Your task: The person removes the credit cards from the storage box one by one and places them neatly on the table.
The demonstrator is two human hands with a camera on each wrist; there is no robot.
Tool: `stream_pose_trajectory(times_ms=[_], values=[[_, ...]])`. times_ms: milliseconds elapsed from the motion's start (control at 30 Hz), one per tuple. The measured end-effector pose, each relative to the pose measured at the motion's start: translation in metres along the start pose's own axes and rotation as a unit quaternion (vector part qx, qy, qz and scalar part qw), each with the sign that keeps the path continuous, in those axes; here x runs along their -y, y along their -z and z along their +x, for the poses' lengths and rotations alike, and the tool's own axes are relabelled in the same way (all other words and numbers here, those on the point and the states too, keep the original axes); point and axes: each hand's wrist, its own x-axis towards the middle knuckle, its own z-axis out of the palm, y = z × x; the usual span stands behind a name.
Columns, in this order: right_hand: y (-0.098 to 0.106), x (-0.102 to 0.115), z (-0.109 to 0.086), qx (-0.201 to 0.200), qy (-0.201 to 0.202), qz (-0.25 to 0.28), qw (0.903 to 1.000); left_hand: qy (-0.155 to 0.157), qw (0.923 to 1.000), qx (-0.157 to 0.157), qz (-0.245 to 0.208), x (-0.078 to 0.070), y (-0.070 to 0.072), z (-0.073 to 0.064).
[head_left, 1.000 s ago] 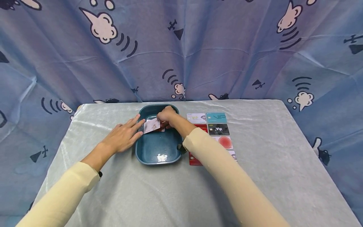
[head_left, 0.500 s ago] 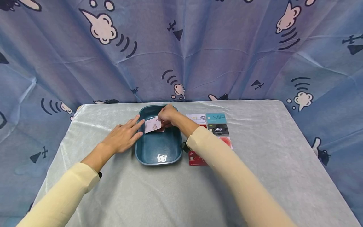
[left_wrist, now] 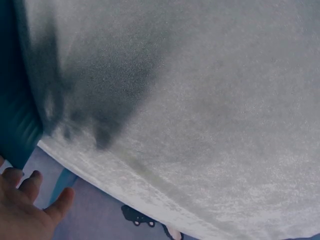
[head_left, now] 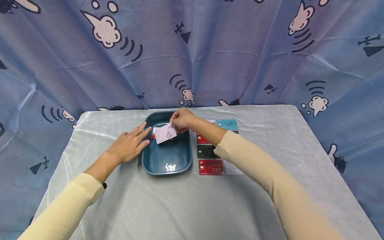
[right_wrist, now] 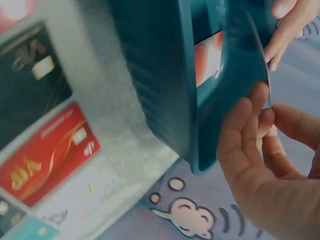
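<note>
A pale pink plastic card [head_left: 165,134] is pinched at its right corner by my right hand [head_left: 183,120], over the back part of a dark teal basin [head_left: 166,160]. In the right wrist view the held card [right_wrist: 259,47] appears nearly edge-on between thumb and fingers. Partly covered behind it, a red and white card [head_left: 154,133] shows inside the basin. My left hand [head_left: 127,142] has its fingers extended at the basin's left rim, the fingertips just over the edge. Those left fingers [left_wrist: 59,202] are also visible beside the basin wall in the left wrist view.
Right of the basin, several cards lie in two columns on the grey cloth: a red VIP card [head_left: 211,167], a black card [head_left: 207,151], a teal card [head_left: 227,124] and others. My right forearm covers some. A blue patterned curtain [head_left: 240,66] hangs behind the table.
My right hand has shifted right and slightly up with the pink card, uncovering more of the red and white card at its left. The left hand stays at the rim.
</note>
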Motion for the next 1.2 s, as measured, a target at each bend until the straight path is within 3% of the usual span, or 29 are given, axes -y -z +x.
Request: stream_pose_trajectory(times_ms=[300, 633, 800, 1200], values=[[0.019, -0.008, -0.038, 0.027, 0.043, -0.055, 0.9972, -0.01, 0.9999, -0.011, -0.002, 0.001, -0.001, -0.002], [0.04, -0.029, -0.075, 0.019, 0.041, -0.053, 0.9976, -0.008, 0.9998, -0.015, 0.001, 0.002, -0.002, -0.002], [0.053, -0.049, -0.091, 0.03, 0.041, -0.036, 0.9981, -0.01, 0.9998, -0.017, 0.001, 0.002, -0.002, -0.001], [0.065, -0.103, -0.119, 0.047, 0.061, -0.067, 0.9948, -0.004, 1.0, -0.008, -0.004, 0.0, 0.0, -0.001]])
